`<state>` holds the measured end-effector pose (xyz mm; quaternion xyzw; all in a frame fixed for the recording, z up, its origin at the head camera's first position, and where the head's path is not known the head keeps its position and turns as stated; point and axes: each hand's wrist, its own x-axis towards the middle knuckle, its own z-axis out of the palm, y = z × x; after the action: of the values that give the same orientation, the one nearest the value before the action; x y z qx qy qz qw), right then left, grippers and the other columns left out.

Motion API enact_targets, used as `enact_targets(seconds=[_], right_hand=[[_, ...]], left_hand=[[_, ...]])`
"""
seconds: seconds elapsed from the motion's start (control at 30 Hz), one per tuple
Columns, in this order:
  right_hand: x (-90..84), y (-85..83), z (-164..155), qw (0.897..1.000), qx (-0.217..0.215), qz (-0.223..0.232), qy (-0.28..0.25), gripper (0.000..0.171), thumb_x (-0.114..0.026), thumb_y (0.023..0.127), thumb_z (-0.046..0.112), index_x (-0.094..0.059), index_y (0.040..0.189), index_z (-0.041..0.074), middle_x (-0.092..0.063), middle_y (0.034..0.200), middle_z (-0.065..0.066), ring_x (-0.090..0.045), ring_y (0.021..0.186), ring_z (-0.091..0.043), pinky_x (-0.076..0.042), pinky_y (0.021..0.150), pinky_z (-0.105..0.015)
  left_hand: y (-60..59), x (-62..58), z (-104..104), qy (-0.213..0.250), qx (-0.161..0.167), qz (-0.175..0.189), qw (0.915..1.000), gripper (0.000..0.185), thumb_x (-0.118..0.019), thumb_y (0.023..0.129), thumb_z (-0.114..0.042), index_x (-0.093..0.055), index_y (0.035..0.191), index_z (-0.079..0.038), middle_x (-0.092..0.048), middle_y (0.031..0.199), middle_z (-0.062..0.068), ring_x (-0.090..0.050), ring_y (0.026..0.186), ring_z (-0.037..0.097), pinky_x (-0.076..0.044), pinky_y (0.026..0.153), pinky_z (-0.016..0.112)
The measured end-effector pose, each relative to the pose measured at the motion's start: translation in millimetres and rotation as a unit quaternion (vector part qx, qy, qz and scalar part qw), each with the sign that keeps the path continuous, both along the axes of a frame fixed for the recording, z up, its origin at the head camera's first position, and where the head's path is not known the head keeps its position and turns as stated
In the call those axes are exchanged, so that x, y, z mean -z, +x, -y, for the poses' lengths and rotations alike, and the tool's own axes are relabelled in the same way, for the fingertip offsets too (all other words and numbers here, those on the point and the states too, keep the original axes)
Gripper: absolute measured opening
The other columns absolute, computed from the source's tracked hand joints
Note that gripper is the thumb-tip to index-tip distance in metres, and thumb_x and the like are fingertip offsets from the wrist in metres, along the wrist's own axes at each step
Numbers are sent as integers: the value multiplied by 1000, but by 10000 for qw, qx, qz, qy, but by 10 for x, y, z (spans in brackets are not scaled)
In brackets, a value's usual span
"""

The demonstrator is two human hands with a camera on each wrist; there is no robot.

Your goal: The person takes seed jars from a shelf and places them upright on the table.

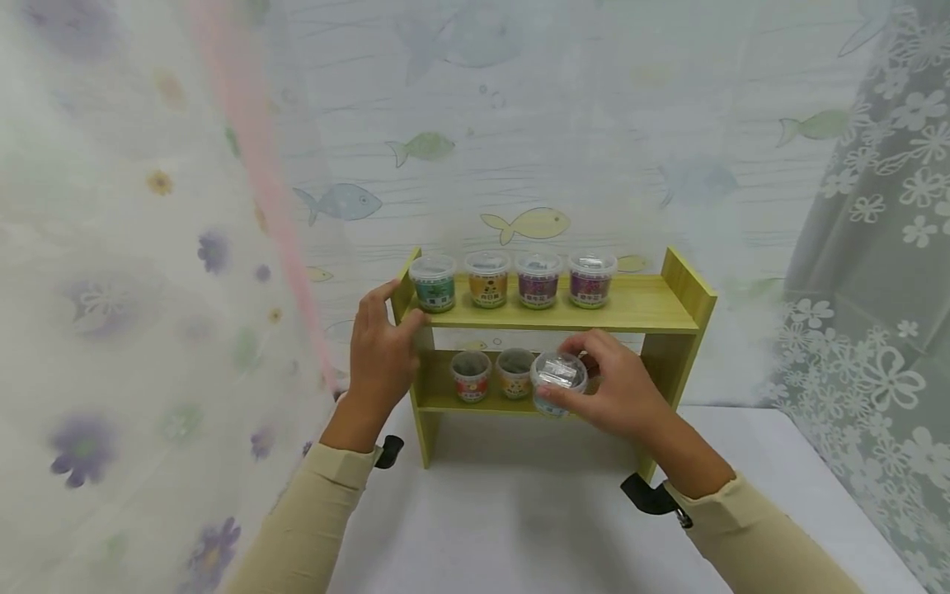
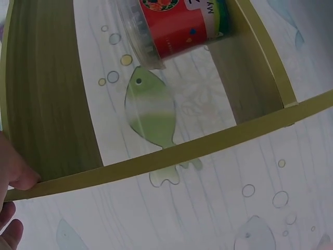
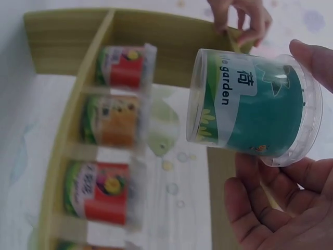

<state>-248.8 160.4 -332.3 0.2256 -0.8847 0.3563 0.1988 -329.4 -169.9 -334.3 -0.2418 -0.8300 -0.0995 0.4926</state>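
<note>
My right hand grips a clear plastic cup by its lid end, in front of the lower board of a small wooden shelf. Seen from the right wrist, this cup has a teal label reading "garden", with thumb and fingers on either side. At the shelf's left side panel, my left hand holds the edge, its thumb near a green-labelled cup. The left wrist view catches only some left fingers around the board's edge. On the lower board stand a red-labelled cup and an orange-labelled cup.
Along the upper board stand an orange-labelled cup and two purple-labelled cups, one of them the rightmost cup. The shelf stands on a white-covered table. Behind it hangs a fish-print curtain, with a flowered curtain on the left.
</note>
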Motion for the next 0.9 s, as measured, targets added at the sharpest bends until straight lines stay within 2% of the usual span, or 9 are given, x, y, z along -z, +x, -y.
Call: enact_targets(seconds=[0.27,0.4,0.67,0.9], right_hand=[[252,-24,226,9994,-173,292,-22,58,-85,79,57,-64,118,20,-60,112,7,-63,92,-9,-56,79,-31],[410,-25,357,9981,-236,552,-106,61,-85,77,60,-63,120,23,-59,113,8,-62,95,-10,-56,81,-32],[662,-32,601,9920,-363,1159,-356,62,-87,75,58,-60,120,26,-58,112,11,-61,96,-10,-55,83,-33],[871,-59,803,9896,-382,1298,-486,63,-87,73,61,-60,119,27,-56,111,13,-62,96,-9,-55,83,-33]], left_hand=[[-2,-1,-20,163,73,-165,9997,29,-60,81,12,-74,97,-7,-47,142,30,-48,134,46,-44,109,56],[-13,0,-27,153,64,-156,9997,27,-61,83,11,-75,98,-7,-47,142,29,-48,134,45,-45,109,55],[-37,26,-44,183,51,-35,9998,27,-58,84,11,-73,97,-7,-44,144,27,-43,138,43,-45,112,52],[-23,28,-51,319,156,-52,9994,28,-57,84,12,-73,97,-7,-45,144,27,-43,137,44,-45,111,52]])
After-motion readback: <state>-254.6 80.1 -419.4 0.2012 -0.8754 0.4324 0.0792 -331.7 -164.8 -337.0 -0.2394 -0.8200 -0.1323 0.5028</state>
